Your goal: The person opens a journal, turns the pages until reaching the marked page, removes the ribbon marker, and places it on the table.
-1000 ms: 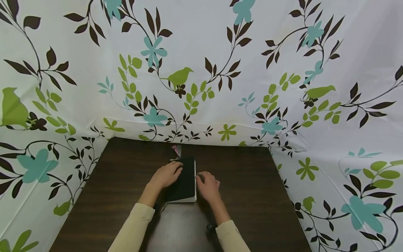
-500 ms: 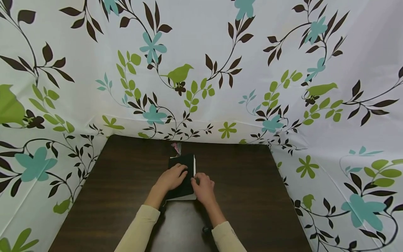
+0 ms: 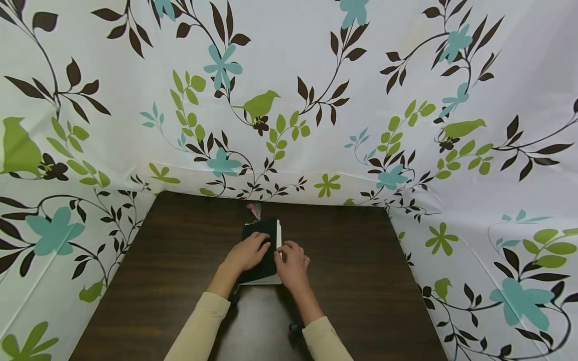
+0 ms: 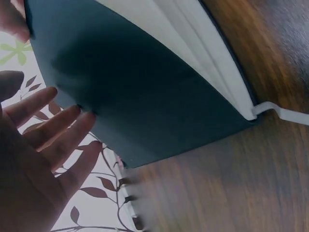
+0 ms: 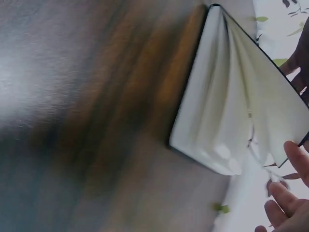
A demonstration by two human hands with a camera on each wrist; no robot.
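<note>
A dark notebook (image 3: 259,265) with white pages lies upright on the tabletop's middle, its front cover (image 4: 145,92) raised at the right side. In the right wrist view, its pages (image 5: 207,121) fan apart beneath the tilted cover. My left hand (image 3: 246,254) rests over the cover, fingers fairly straight in the left wrist view. At the right edge, my right hand (image 3: 293,265) holds the cover's edge with thumb and curled fingers; the exact contact is partly hidden. A pinkish tassel (image 3: 255,211) sticks out past the notebook's top, and a pale ribbon (image 4: 282,114) trails from its spine end.
The dark wooden table (image 3: 356,281) reflects light in front of the notebook. A white curtain (image 3: 289,60) printed with leaves, flowers and birds hangs behind and at both sides. A small black device (image 3: 295,328) sits at the right wrist.
My right hand has moved left onto the cover's edge. The cover, flat before, has lifted at that side. My left hand has shifted slightly right across it.
</note>
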